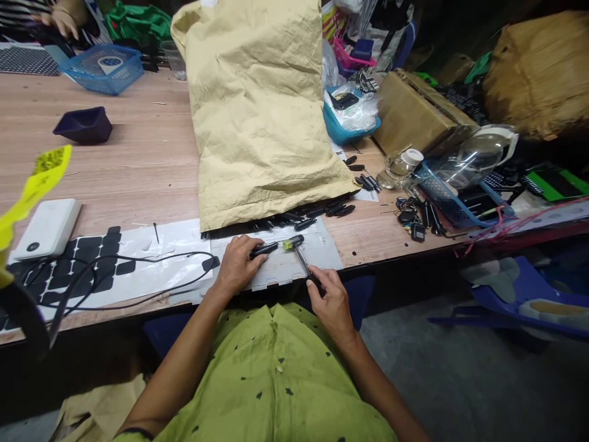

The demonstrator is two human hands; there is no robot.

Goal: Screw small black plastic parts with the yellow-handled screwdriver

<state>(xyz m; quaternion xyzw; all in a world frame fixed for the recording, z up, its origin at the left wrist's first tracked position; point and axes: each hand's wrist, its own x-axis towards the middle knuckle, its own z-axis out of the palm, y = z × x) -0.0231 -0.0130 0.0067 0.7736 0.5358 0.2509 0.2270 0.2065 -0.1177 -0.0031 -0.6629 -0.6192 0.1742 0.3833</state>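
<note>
My right hand (332,302) is wrapped round the handle of a small hammer (302,260), its head yellow-green at one end and black at the other. The hammer head is low over a grey-white sheet (317,244) at the table's front edge. My left hand (236,265) holds a slim black piece (265,248), shaped like a pen or tool handle, flat on that sheet with its tip toward the hammer head. Just beyond both hands, several similar black pieces (294,217) lie in a pile, partly under a large tan paper sack (262,123).
Left are a white box-shaped device (48,228), a black cable (151,260), a dark tray (83,125) and a blue basket (103,69). Right stand a clear bottle (399,168), keys (411,218) and a cardboard box (409,116). Another person's hand (59,21) shows at the far left.
</note>
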